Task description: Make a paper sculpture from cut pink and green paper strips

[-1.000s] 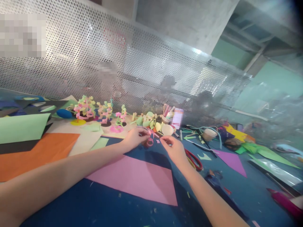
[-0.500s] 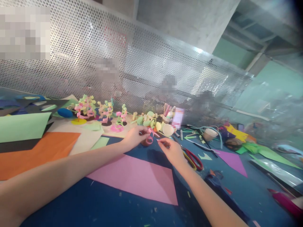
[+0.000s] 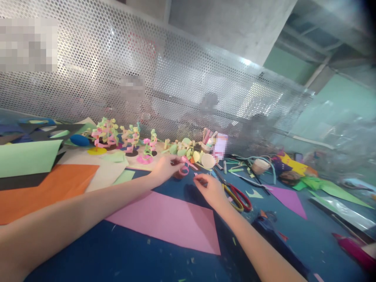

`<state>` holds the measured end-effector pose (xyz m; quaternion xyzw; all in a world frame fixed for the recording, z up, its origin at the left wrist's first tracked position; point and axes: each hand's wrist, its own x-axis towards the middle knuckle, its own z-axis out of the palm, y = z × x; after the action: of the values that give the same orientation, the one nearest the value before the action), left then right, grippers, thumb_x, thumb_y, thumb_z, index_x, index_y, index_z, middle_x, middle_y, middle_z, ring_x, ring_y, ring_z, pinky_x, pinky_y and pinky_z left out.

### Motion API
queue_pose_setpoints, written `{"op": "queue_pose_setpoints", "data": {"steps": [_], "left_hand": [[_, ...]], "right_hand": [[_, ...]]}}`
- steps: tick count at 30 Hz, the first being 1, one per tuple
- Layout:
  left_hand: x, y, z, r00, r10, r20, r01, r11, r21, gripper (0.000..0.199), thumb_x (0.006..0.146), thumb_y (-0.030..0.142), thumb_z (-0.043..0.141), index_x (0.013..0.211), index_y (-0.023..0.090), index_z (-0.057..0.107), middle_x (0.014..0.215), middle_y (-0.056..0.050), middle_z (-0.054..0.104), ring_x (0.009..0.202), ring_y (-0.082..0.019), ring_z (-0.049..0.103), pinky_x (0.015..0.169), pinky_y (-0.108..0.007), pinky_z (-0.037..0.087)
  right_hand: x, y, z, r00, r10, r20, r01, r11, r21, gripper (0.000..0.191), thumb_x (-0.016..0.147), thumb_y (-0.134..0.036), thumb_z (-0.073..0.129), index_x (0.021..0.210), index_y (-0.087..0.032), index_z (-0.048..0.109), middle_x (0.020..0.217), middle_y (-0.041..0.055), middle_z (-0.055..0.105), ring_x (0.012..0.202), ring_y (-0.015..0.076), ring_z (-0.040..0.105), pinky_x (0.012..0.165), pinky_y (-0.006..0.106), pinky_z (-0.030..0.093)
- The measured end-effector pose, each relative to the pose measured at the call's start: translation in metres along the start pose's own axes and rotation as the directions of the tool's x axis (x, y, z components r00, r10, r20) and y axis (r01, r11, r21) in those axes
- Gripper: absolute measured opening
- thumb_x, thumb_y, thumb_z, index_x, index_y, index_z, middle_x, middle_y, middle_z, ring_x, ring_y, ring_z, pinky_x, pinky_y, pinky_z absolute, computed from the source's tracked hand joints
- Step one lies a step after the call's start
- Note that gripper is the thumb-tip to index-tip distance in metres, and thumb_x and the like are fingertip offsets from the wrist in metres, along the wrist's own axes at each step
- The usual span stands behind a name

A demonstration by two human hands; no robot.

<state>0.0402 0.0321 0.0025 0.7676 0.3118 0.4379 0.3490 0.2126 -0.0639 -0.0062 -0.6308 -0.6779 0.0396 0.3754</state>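
Observation:
My left hand (image 3: 168, 169) pinches a curled pink paper strip (image 3: 184, 170) over the far part of the blue table (image 3: 123, 250). A little to the right, my right hand (image 3: 210, 188) has thumb and fingers pressed together; a tiny pale bit seems to show at the fingertips, too small to name. In front of both hands lies a flat sheet of pink paper (image 3: 170, 221). Scissors (image 3: 239, 197) with red and yellow handles rest just right of my right hand, partly hidden by it.
Curly paper figures (image 3: 106, 133) stand at the back left, near a blue oval (image 3: 80, 140). Orange paper (image 3: 49, 186) and light green paper (image 3: 29, 156) lie left. A white cup (image 3: 208, 160), a purple sheet (image 3: 286, 199) and a dark blue pouch-like thing (image 3: 277, 241) are on the right. Perforated metal screen (image 3: 182, 78) behind.
My right hand has shifted slightly left and down, showing more of the scissors. My left hand keeps its hold on the pink strip, barely moving left.

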Motion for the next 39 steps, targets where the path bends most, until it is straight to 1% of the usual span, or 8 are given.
{"op": "queue_pose_setpoints", "data": {"steps": [6, 17, 22, 25, 27, 29, 33, 39], "left_hand": [[-0.002, -0.005, 0.001, 0.998, -0.057, 0.035, 0.057, 0.998, -0.002, 0.017, 0.074, 0.031, 0.058, 0.073, 0.016, 0.065, 0.064, -0.001, 0.065, 0.057, -0.015, 0.06, 0.055, -0.025, 0.046], [0.003, -0.003, -0.017, 0.998, -0.067, -0.018, 0.069, 0.985, 0.157, 0.022, 0.078, 0.03, 0.046, 0.07, 0.016, 0.061, 0.066, -0.002, 0.062, 0.064, -0.017, 0.058, 0.061, -0.027, 0.043], [-0.031, 0.031, -0.042, 0.987, 0.014, 0.16, -0.049, 0.974, 0.22, 0.016, 0.077, 0.031, 0.053, 0.071, 0.019, 0.062, 0.069, 0.001, 0.062, 0.066, -0.014, 0.056, 0.063, -0.024, 0.041], [-0.066, 0.056, -0.059, 0.845, 0.101, 0.525, -0.25, 0.942, 0.223, 0.013, 0.078, 0.03, 0.056, 0.082, 0.021, 0.063, 0.08, 0.0, 0.063, 0.074, -0.014, 0.056, 0.069, -0.024, 0.043], [-0.086, 0.066, -0.069, 0.754, 0.137, 0.642, -0.34, 0.919, 0.202, 0.017, 0.07, 0.028, 0.066, 0.087, 0.023, 0.064, 0.083, 0.0, 0.063, 0.087, -0.017, 0.054, 0.078, -0.025, 0.042], [-0.103, 0.071, -0.077, 0.673, 0.088, 0.734, -0.35, 0.913, 0.211, 0.026, 0.068, 0.029, 0.07, 0.093, 0.023, 0.063, 0.092, -0.001, 0.061, 0.093, -0.018, 0.052, 0.081, -0.026, 0.043], [-0.121, 0.065, -0.082, 0.702, 0.018, 0.712, -0.285, 0.923, 0.258, 0.02, 0.074, 0.028, 0.065, 0.093, 0.023, 0.06, 0.101, -0.003, 0.056, 0.097, -0.019, 0.051, 0.084, -0.028, 0.043], [-0.129, 0.049, -0.072, 0.806, 0.062, 0.588, -0.267, 0.925, 0.269, 0.009, 0.08, 0.02, 0.056, 0.089, 0.019, 0.058, 0.095, -0.004, 0.057, 0.093, -0.017, 0.052, 0.081, -0.026, 0.044]], "right_hand": [[-0.002, -0.001, 0.0, 0.999, -0.013, 0.045, 0.014, 1.0, -0.013, 0.014, 0.076, -0.023, 0.053, 0.076, -0.023, 0.067, 0.076, 0.0026, 0.069, 0.067, 0.0191, 0.063, 0.066, 0.032, 0.05], [0.002, -0.003, -0.008, 0.996, 0.048, 0.081, -0.048, 0.999, -0.011, 0.014, 0.077, -0.026, 0.051, 0.079, -0.021, 0.063, 0.08, 0.0041, 0.067, 0.072, 0.019, 0.062, 0.07, 0.032, 0.047], [0.0, -0.033, -0.038, 0.947, 0.029, 0.319, -0.043, 0.998, 0.037, 0.011, 0.076, -0.031, 0.059, 0.075, -0.021, 0.056, 0.069, -0.0016, 0.061, 0.062, 0.0139, 0.057, 0.059, 0.025, 0.045], [-0.013, -0.062, -0.054, 0.821, -0.039, 0.569, -0.018, 0.995, 0.094, 0.016, 0.071, -0.034, 0.067, 0.072, -0.021, 0.057, 0.067, -0.0047, 0.06, 0.061, 0.0111, 0.055, 0.055, 0.02, 0.042], [-0.027, -0.077, -0.057, 0.736, -0.048, 0.676, -0.014, 0.996, 0.086, 0.018, 0.07, -0.034, 0.07, 0.079, -0.023, 0.058, 0.078, -0.0047, 0.061, 0.068, 0.0113, 0.055, 0.059, 0.02, 0.042], [-0.043, -0.085, -0.055, 0.701, -0.058, 0.711, 0.019, 0.998, 0.062, 0.028, 0.066, -0.036, 0.074, 0.085, -0.025, 0.057, 0.09, -0.0037, 0.059, 0.078, 0.0131, 0.054, 0.067, 0.023, 0.043], [-0.069, -0.082, -0.045, 0.71, -0.081, 0.7, 0.053, 0.997, 0.062, 0.026, 0.07, -0.032, 0.072, 0.088, -0.024, 0.056, 0.101, -0.0009, 0.056, 0.093, 0.0158, 0.053, 0.08, 0.027, 0.042], [-0.077, -0.063, -0.039, 0.753, -0.241, 0.612, 0.203, 0.97, 0.132, 0.008, 0.083, -0.024, 0.06, 0.091, -0.023, 0.06, 0.098, 0.0009, 0.06, 0.092, 0.0142, 0.055, 0.08, 0.026, 0.043]]}}
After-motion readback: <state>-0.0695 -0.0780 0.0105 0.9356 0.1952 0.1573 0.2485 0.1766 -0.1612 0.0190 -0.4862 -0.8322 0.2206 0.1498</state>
